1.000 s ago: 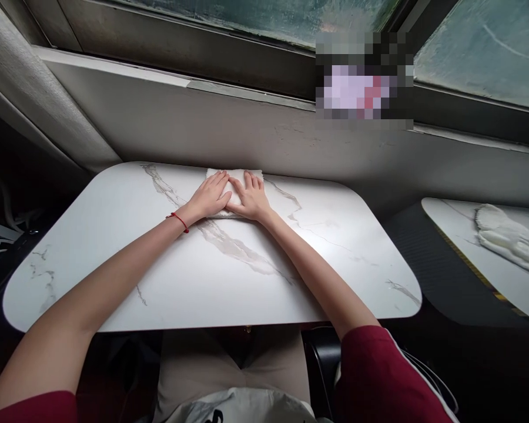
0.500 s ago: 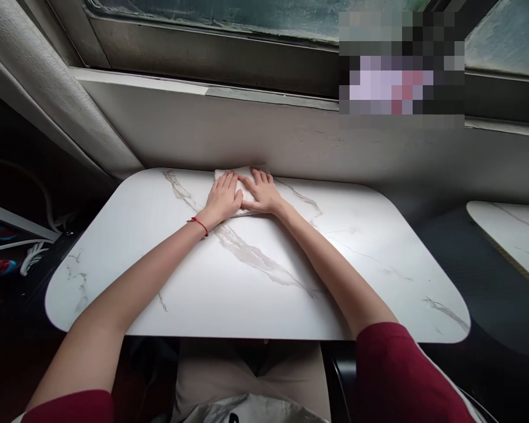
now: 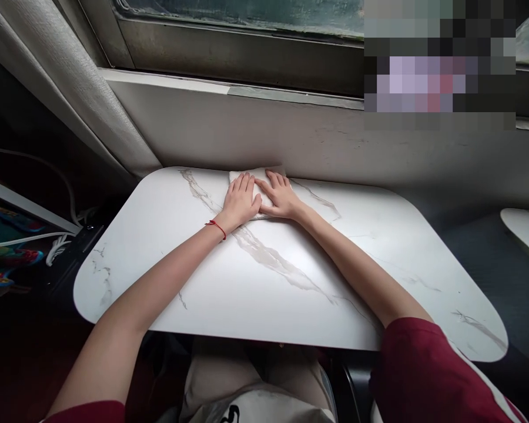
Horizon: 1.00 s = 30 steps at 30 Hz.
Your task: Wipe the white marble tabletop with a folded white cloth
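A folded white cloth lies at the far edge of the white marble-patterned table, against the wall. My left hand rests flat on the cloth's left part, fingers stretched forward, a red string bracelet at the wrist. On its right part lies my right hand, palm down with the fingers spread. The two hands nearly meet at the thumbs. Both are open and press on the cloth without wrapping round it; much of the cloth is hidden beneath them.
Behind the table rises a pale wall panel below a window. A light curtain hangs at the left, above white cables. Another white table stands at the right. A blurred patch covers the upper right.
The view has shifted, so the table and both arms appear further right. Both hands stay flat on the cloth, in nearly the same spot on the table.
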Tool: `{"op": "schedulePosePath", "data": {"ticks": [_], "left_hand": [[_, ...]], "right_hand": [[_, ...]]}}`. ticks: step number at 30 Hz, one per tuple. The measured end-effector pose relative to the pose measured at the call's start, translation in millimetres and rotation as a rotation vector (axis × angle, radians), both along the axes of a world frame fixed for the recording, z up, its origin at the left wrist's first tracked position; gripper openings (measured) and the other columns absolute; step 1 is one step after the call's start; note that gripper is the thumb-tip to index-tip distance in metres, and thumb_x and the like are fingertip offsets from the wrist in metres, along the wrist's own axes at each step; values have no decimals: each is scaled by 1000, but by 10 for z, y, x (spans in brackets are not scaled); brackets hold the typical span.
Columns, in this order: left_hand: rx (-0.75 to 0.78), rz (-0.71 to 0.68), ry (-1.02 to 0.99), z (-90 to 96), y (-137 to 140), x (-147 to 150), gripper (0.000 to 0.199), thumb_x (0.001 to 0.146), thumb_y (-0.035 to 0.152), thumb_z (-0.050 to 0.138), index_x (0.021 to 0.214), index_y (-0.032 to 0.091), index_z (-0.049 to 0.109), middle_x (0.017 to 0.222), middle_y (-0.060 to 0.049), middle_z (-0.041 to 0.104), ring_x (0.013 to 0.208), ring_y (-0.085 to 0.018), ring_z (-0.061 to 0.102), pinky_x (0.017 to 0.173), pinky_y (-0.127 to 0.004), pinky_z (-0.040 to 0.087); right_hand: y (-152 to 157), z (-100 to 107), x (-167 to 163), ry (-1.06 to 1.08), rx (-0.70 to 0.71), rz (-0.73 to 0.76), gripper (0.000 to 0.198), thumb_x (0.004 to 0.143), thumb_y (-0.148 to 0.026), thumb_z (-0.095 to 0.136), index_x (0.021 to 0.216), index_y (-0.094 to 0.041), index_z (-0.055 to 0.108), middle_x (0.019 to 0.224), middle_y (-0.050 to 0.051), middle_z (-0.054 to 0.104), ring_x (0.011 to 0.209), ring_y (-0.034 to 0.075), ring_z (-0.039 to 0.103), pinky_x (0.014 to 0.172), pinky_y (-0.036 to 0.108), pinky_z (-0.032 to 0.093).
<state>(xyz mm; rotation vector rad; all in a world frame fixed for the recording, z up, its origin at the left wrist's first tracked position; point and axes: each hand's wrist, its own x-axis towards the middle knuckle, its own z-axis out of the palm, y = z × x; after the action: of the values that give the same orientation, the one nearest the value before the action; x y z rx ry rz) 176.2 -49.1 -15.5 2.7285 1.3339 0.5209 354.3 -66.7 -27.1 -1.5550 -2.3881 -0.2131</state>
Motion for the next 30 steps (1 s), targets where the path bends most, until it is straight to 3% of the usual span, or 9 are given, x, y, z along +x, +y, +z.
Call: {"op": "schedulePosePath", "data": {"ticks": [12,18,22,30], "left_hand": [[-26,58,15,48,-190,-36,62,99,29,38,152,-2,35,163,-20,32,153,-28,26,127,-41,18],[1,120,11,28,-512,-308,62,97,27,37,152,-2,35,162,-20,34,152,-29,29,126,-43,22],[14,130,40,67,-838,-641,61,95,25,38,150,-2,39,161,-20,36,151,-30,31,125,-44,25],[24,112,67,124,-1625,-1164,59,98,27,32,152,4,37,161,-18,37,152,-27,30,124,-45,30]], "right_hand": [[-63,-25,-20,28,21,59,82,86,-61,50,150,-11,44,149,25,38,136,41,34,111,56,27],[-231,-23,-260,66,13,162,82,85,-62,50,148,-10,46,152,27,36,139,43,33,111,57,26],[-537,33,-603,47,-10,176,87,82,-63,53,149,-8,46,154,29,34,139,45,32,113,58,24],[-1444,101,-1171,135,-81,163,97,81,-64,59,155,-5,35,160,32,24,148,51,17,117,63,16]]}}
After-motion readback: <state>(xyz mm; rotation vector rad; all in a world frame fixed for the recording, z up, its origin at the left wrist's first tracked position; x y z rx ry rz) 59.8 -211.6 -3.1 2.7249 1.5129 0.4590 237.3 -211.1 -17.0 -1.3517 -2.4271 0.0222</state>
